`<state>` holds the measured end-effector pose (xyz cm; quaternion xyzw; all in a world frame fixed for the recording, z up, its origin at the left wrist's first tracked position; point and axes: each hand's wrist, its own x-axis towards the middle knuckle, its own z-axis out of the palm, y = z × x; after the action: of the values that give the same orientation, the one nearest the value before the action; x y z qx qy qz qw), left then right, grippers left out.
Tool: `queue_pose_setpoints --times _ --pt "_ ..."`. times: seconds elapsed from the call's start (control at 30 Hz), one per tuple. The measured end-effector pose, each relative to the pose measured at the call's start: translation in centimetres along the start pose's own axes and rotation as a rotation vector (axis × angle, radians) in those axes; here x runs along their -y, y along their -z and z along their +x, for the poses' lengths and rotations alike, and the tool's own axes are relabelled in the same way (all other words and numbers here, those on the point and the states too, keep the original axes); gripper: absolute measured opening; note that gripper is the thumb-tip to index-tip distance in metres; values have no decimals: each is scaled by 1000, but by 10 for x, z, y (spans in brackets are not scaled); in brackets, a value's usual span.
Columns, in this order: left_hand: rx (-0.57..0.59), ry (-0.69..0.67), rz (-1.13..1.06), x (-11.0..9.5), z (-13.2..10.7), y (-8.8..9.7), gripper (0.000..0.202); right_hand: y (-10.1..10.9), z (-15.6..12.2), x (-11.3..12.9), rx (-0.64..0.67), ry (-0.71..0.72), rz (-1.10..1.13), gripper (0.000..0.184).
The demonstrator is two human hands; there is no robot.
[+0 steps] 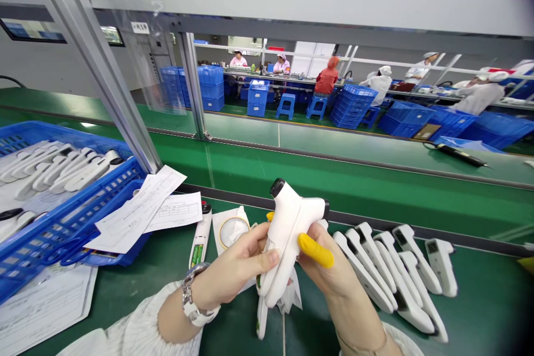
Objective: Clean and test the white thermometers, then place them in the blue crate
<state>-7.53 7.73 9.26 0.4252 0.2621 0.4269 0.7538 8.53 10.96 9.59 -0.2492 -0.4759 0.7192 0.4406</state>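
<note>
In the middle of the head view, two white infrared thermometers (284, 222) with black tips appear to be held side by side, their heads pointing apart. My left hand (246, 258) wraps round their lower left side, thumb pressed on the white casing. My right hand (327, 261) grips them from the right, a yellow finger cot on its thumb. Which hand bears which thermometer I cannot tell. Below them another white part (262, 317) hangs or lies, partly hidden. Left of my hands lies a thermometer with its battery bay (197, 254) showing green batteries.
Several white thermometers (387, 272) lie in a row at right. A blue basket (104, 200) of thermometers stands at left, with paper slips (142, 211) beside it. A tape roll (233, 231) lies behind my left hand. A metal post (95, 61) rises at left. Co-workers sit beyond.
</note>
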Motion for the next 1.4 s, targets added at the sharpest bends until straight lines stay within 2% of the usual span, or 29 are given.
queue_pose_setpoints --times 0.17,0.3,0.4,0.47,0.57,0.77,0.9,1.1,1.27,1.4 --pt "-40 49 14 -2 2 -2 41 -1 3 -3 -99 50 -14 37" --pt "-182 -33 27 -8 2 0 33 3 4 0 -185 118 66 30" --pt "-229 -73 -113 -14 3 7 29 7 -3 4 -288 142 139 31" --pt "-205 -76 -281 -18 2 11 25 11 -9 7 -334 153 148 35" --pt "-114 -88 -494 -20 -1 16 28 16 -16 9 -311 143 134 39" --pt "81 -170 -617 -16 -5 17 40 20 -21 7 -330 119 118 35" --pt "44 -260 -672 -16 -8 14 41 19 -22 5 -376 104 128 32" --pt "10 -337 -674 -19 -11 8 37 16 -15 7 -334 143 114 34" --pt "26 -393 -641 -19 -12 6 36 22 -15 3 -331 116 79 34" --pt "78 -391 -630 -19 -13 7 39 26 -17 0 -334 92 114 28"
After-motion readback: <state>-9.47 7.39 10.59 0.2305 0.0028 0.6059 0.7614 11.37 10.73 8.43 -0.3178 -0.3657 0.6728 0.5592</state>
